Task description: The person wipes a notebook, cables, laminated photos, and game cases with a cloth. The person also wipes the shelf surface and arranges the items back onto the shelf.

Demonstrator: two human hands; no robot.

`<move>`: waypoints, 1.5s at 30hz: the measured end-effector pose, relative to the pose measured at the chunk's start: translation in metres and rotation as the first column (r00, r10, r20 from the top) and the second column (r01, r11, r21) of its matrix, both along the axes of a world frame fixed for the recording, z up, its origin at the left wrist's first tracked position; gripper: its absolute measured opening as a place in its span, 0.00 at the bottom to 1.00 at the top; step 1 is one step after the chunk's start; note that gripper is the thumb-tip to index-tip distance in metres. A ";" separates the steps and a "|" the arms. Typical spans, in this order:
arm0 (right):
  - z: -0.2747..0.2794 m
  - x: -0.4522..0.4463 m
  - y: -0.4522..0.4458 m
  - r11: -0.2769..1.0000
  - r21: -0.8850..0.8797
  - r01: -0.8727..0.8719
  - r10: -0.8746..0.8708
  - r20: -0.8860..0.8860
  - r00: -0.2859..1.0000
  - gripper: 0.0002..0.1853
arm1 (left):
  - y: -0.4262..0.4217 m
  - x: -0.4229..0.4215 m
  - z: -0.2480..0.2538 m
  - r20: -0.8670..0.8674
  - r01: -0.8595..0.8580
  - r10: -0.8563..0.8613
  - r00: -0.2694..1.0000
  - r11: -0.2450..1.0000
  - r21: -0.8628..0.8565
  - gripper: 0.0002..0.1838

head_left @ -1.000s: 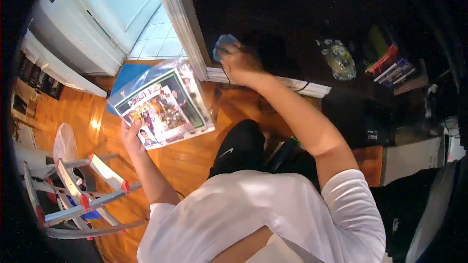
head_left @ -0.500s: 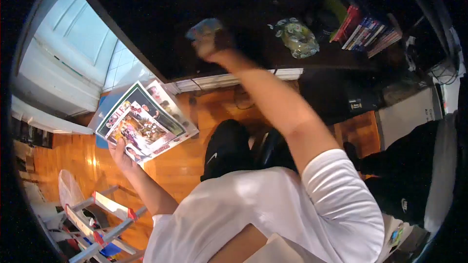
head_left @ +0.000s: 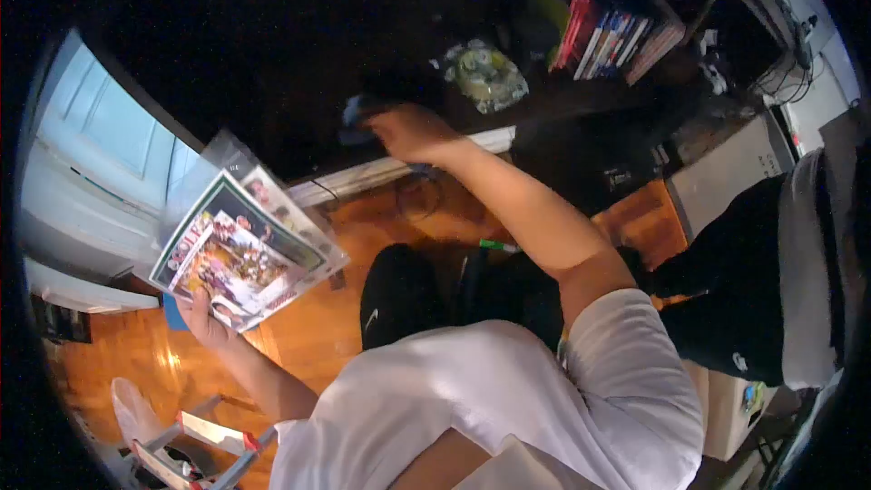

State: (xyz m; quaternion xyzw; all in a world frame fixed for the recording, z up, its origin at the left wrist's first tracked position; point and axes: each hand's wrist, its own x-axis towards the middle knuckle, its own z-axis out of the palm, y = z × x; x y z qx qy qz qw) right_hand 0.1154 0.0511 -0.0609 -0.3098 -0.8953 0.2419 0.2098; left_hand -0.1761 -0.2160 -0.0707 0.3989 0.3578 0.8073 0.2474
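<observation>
My left hand (head_left: 207, 316) grips the lower left edge of some printed photo sheets (head_left: 245, 254) in a clear plastic sleeve, held up over the floor. My right hand (head_left: 408, 133) is closed on a blue cloth (head_left: 357, 120) at the dark shelf surface (head_left: 299, 141); the cloth is partly hidden behind the fingers and dim. To the right of that hand, on the same surface, lies a clear plastic bag (head_left: 488, 78) with greenish contents.
Books (head_left: 612, 44) lean in a row at the back right. A stepladder (head_left: 213, 433) stands at lower left beside a white door (head_left: 104, 127). Cables (head_left: 787, 73), a grey box (head_left: 730, 168) and dark clothing (head_left: 726, 281) are on the right.
The view has swung to the right. My right hand has moved with the blue cloth along the dark surface. The photo sheets remain in my left hand, now lower in view.
</observation>
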 end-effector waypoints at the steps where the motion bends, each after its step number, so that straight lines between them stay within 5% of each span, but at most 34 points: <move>1: -0.012 0.002 0.019 0.990 0.125 0.063 -0.057 -0.054 0.997 0.19 | -0.003 -0.007 -0.005 0.007 -0.033 0.034 0.999 0.999 -0.019 0.31; 5: -0.039 -0.044 0.081 0.878 0.306 0.369 -0.297 -0.256 0.920 0.16 | -0.012 -0.004 -0.006 -0.029 -0.011 0.008 1.000 0.993 -0.116 0.30; 7: -0.002 -0.070 0.066 0.934 0.350 0.071 -0.184 0.302 0.935 0.17 | -0.003 0.002 -0.005 0.017 -0.079 0.080 0.997 0.995 -0.067 0.29; 9: -0.050 -0.122 0.067 0.944 0.308 0.119 -0.056 -0.207 0.977 0.19 | 0.001 0.015 0.006 0.045 -0.065 0.066 0.997 0.997 -0.034 0.27; 12: -0.025 -0.120 0.031 0.930 0.350 0.109 -0.156 0.109 0.982 0.19 | -0.001 0.023 0.022 0.050 0.121 -0.119 0.992 0.992 -0.032 0.28; 14: -0.016 -0.107 0.024 0.927 0.357 0.117 -0.186 0.166 0.968 0.19 | -0.003 0.023 0.023 0.048 0.171 -0.169 0.984 0.985 -0.031 0.30; 22: 0.013 -0.061 0.022 0.955 0.268 0.128 -0.167 0.128 0.978 0.24 | 0.004 0.034 0.029 0.069 0.037 -0.037 0.997 0.999 -0.005 0.26; 24: 0.011 -0.044 0.012 0.899 0.379 0.222 -0.158 -0.192 0.969 0.28 | 0.000 0.022 0.017 0.048 0.023 -0.020 0.999 0.998 -0.054 0.24; 28: 0.019 0.038 0.010 0.532 0.636 0.560 -0.508 -0.289 0.811 0.27 | -0.005 0.015 0.012 0.016 -0.023 0.025 1.000 0.991 -0.129 0.24; 30: -0.001 0.076 0.020 0.604 0.548 0.579 -0.677 -0.030 0.735 0.24 | -0.004 0.007 0.005 0.020 0.004 -0.002 1.000 0.992 -0.123 0.25; 33: -0.019 0.093 0.021 0.645 0.514 0.566 -0.496 -0.282 0.822 0.23 | -0.001 -0.004 -0.004 0.029 0.054 -0.051 0.998 0.995 -0.079 0.27; 37: 0.089 0.093 -0.063 0.487 0.682 0.545 -0.063 -0.595 0.801 0.21 | 0.003 0.005 0.002 0.025 0.069 -0.069 0.997 0.998 0.001 0.29; 41: 0.191 0.119 -0.119 -0.007 0.751 0.661 0.234 -0.641 0.731 0.16 | 0.003 0.006 0.000 0.024 0.039 -0.039 0.999 0.999 0.012 0.29; 42: 0.211 0.125 -0.119 0.009 0.740 0.672 0.229 -0.656 0.719 0.16 | 0.003 0.004 -0.002 0.032 0.024 -0.024 0.999 1.000 0.015 0.29; 45: 0.259 0.143 -0.103 0.425 0.636 0.644 -0.031 -0.701 0.713 0.16 | 0.002 0.010 0.001 0.029 -0.015 0.015 0.999 1.000 -0.003 0.31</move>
